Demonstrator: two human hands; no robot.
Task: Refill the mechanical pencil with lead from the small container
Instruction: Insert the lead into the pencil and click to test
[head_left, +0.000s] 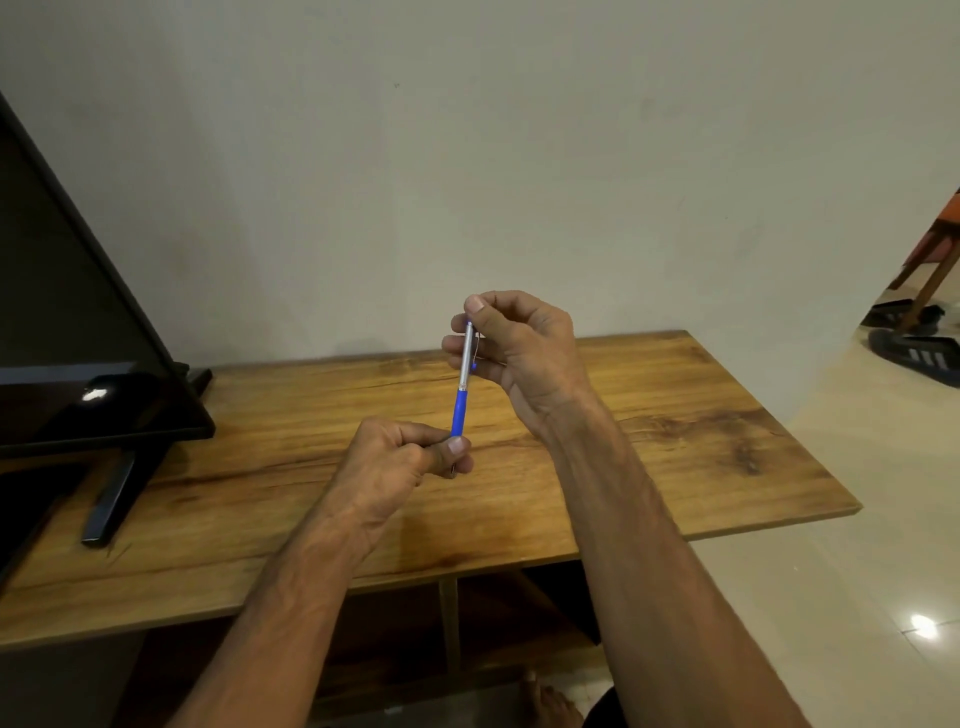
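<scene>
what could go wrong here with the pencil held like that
The mechanical pencil is held over the wooden table only by its ends, left hand pinching the tip and right hand the top; a slip could drop it.
No lead container is in view, so refilling may stall.

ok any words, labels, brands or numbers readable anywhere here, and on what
No text can be read in this view.
mechanical pencil: any print on the barrel is too small to tell.
screen: dark, no brand shows.
sandal: three pale stripes, no letters.
</scene>
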